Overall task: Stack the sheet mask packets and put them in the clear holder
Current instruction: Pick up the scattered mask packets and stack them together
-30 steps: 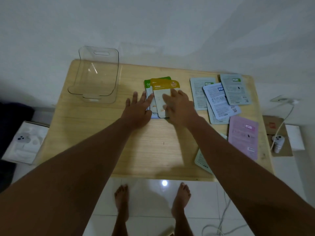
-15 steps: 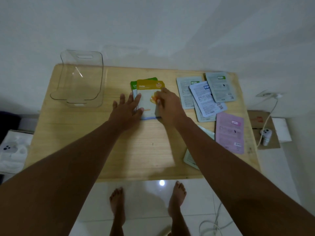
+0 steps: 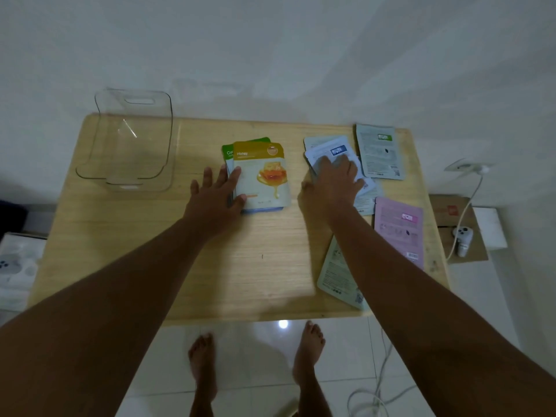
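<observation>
A small stack of sheet mask packets lies mid-table with the yellow Honey packet (image 3: pixel 264 176) on top and a green packet (image 3: pixel 228 150) peeking out beneath. My left hand (image 3: pixel 216 194) rests flat against the stack's left edge, thumb on the Honey packet. My right hand (image 3: pixel 334 182) lies spread on the overlapping pale blue packets (image 3: pixel 331 150) to the right. A grey-green packet (image 3: pixel 377 150), a purple packet (image 3: pixel 398 228) and a pale green packet (image 3: pixel 337 273) lie loose nearby. The clear holder (image 3: pixel 132 139) stands at the table's far left corner.
The wooden table (image 3: pixel 150 266) stands against a white wall. A white box (image 3: pixel 15 266) lies on the floor at left. At right, a cardboard box with a white controller (image 3: pixel 461 237) and a cable. My bare feet (image 3: pixel 255 371) are on the tiled floor.
My right hand left the Honey packet and moved right onto the pale blue packets. My left hand stayed at the stack's left edge.
</observation>
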A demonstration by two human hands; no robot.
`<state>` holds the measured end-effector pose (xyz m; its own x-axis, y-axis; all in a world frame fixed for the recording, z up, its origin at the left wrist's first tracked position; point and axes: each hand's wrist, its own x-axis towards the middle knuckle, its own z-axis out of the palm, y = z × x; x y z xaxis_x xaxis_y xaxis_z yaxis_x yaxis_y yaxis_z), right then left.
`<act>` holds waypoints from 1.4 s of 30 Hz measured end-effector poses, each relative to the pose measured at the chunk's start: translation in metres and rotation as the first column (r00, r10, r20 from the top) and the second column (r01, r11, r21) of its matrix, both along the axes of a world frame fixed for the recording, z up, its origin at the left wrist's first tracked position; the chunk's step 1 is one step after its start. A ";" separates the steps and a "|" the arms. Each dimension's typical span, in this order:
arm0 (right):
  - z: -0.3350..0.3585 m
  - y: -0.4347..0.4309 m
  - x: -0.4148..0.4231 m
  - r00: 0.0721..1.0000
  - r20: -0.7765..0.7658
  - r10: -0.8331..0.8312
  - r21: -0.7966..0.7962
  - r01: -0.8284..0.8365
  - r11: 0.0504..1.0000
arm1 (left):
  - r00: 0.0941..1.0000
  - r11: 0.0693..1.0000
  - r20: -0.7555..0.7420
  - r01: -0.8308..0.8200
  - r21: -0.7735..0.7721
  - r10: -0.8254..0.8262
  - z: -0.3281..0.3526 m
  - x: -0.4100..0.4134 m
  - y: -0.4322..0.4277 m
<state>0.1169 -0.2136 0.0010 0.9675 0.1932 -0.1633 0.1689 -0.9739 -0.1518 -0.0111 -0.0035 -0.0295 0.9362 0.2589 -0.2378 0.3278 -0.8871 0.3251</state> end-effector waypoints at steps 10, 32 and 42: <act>0.000 -0.011 -0.004 0.985 0.122 0.122 0.050 -0.128 0.990 | 1.000 1.000 0.017 -0.006 0.001 0.006 -0.003 -0.002 -0.001; 0.032 0.035 0.010 0.977 -0.030 -0.211 0.815 0.146 0.560 | 1.000 0.999 0.007 0.003 -0.052 -0.003 -0.004 -0.001 0.003; -0.007 0.059 -0.032 0.970 0.120 0.213 0.537 -0.244 0.807 | 0.998 0.990 0.052 -0.036 -0.136 0.043 0.003 -0.002 0.001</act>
